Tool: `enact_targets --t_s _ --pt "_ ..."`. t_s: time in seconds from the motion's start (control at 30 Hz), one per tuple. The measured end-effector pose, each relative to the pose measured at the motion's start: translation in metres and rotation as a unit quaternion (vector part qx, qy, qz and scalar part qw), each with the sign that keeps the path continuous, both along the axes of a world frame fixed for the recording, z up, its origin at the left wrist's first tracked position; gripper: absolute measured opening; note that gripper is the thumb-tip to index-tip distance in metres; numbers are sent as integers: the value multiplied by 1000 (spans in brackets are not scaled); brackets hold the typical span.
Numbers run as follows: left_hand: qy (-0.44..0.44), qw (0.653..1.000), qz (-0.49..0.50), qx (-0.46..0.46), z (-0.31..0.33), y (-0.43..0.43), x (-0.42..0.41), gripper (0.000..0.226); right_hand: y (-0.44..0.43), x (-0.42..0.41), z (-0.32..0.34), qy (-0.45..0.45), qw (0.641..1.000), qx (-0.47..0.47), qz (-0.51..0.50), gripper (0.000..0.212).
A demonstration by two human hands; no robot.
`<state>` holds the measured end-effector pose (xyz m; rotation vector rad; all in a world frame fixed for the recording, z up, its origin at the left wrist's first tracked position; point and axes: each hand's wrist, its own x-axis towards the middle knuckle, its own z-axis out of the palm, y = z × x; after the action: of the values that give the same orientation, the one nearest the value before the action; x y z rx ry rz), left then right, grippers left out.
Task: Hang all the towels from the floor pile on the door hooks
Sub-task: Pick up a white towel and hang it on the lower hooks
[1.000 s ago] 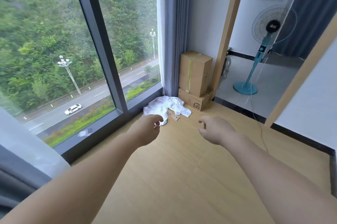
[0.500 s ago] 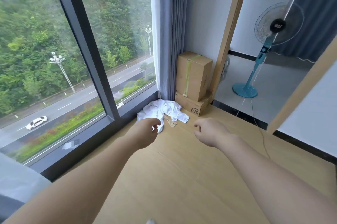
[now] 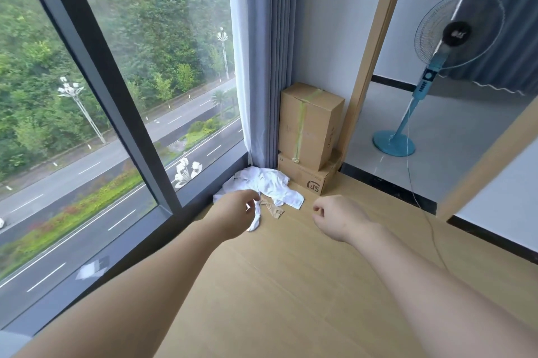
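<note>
Beside the stacked cardboard boxes (image 3: pixel 308 124), on their window side, the white towel pile (image 3: pixel 273 185) lies crumpled on the wooden floor (image 3: pixel 291 285). Your left hand (image 3: pixel 235 213) is over the near edge of the pile, with fingers loosely curled and holding nothing. Contact with the cloth cannot be confirmed. Your right hand (image 3: pixel 337 216) is in front of the boxes, apart from the pile, and is also relaxed and empty.

The step in hand appears to be the reach for a first towel.

1. Lower the left hand onto the topmost fold.
2. Pinch one layer only, not the heap.
3. Lift slowly so that the layers separate.
4. Ignore the small tan item (image 3: pixel 272 207) in front of the boxes; what it is cannot be determined.

No door hooks are in view — locate them before carrying.
</note>
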<state>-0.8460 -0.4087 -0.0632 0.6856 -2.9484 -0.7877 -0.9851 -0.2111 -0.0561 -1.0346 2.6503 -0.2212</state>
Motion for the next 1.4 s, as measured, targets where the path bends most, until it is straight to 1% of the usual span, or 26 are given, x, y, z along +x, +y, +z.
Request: enact_targets --t_s 0.1,0.17,0.27,0.37,0.47,0.67,0.8,1.03,1.2,1.4 --pt "-4 1000 12 1 -6 -15 -35 25 -17 -38 -6 -6 1000 2 0 22" --pt "-3 1000 27 9 -12 -27 -62 25 -28 -66 -11 -11 1000 5 6 23" --pt "-10 999 37 -1 -16 -38 -107 26 -44 -116 -20 -26 999 -4 19 25" --pt "-7 999 47 -9 -19 -45 -159 27 -57 -174 -27 -30 999 -9 37 22" --pt "-18 998 55 -10 -23 -52 -211 26 -66 -232 -27 -36 998 -8 45 19" --pt "-33 996 78 -2 -26 -65 -293 28 -86 -331 -23 -44 997 13 60 22" --pt "-42 995 91 7 -33 -82 -327 28 -109 -367 -32 -60 995 25 77 22" --pt "-40 993 105 21 -52 -138 -376 30 -166 -416 -55 -83 990 49 99 22" --pt "-29 995 92 26 -65 -208 -420 30 -233 -458 -70 -84 990 61 92 20" --pt "-42 992 97 68 -87 -296 -462 30 -324 -496 -90 -111 985 100 87 17"
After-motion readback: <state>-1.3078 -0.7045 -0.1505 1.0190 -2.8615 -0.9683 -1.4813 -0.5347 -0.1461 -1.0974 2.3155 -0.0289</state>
